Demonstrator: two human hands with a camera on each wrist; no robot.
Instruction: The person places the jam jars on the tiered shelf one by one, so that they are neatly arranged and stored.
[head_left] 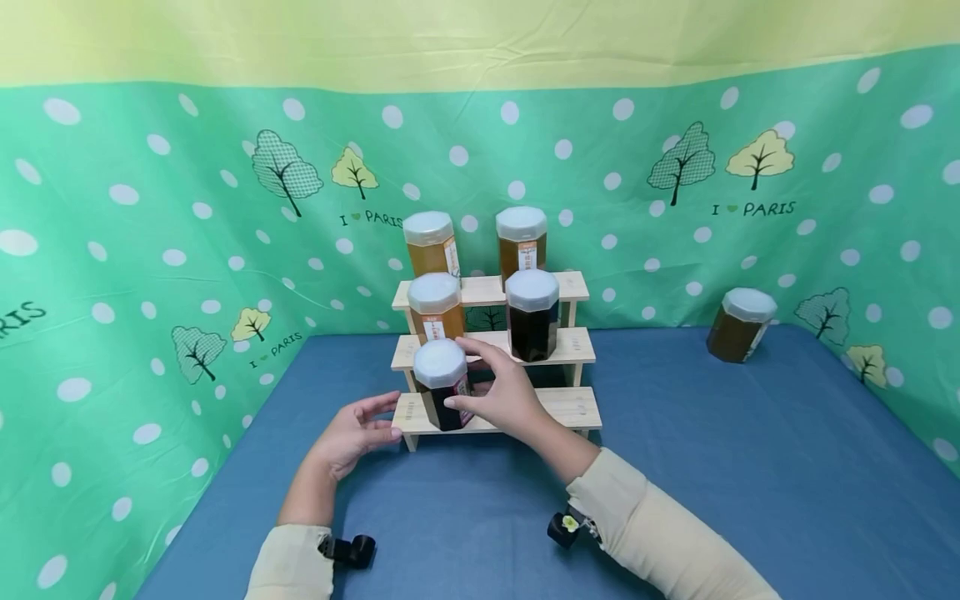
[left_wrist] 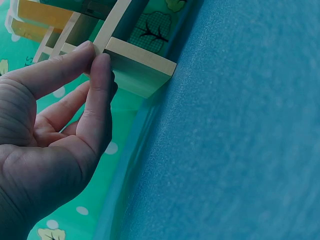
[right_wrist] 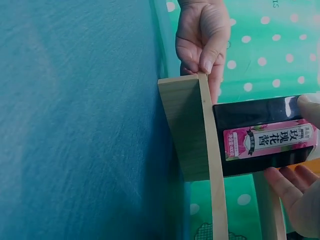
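Observation:
A dark octagonal jar [head_left: 437, 402] with a white lid and a pink label stands on the left part of the lowest step of a three-step wooden stand [head_left: 562, 406]. My right hand [head_left: 513, 400] grips this jar from the right, thumb in front and fingers behind. In the right wrist view, the base of the jar [right_wrist: 245, 112] sits right at the step's surface. With thumb and fingers, my left hand [head_left: 347, 439] pinches the left end of that lowest step, as the left wrist view shows at the corner of the board [left_wrist: 114, 31].
An amber jar [head_left: 452, 321] and a dark jar [head_left: 533, 333] occupy the middle step. On the top step are a honey-coloured jar [head_left: 426, 257] and a brown jar [head_left: 510, 254]. Another brown jar [head_left: 727, 335] stands at the back right of the blue-covered table [head_left: 712, 475], before a green curtain.

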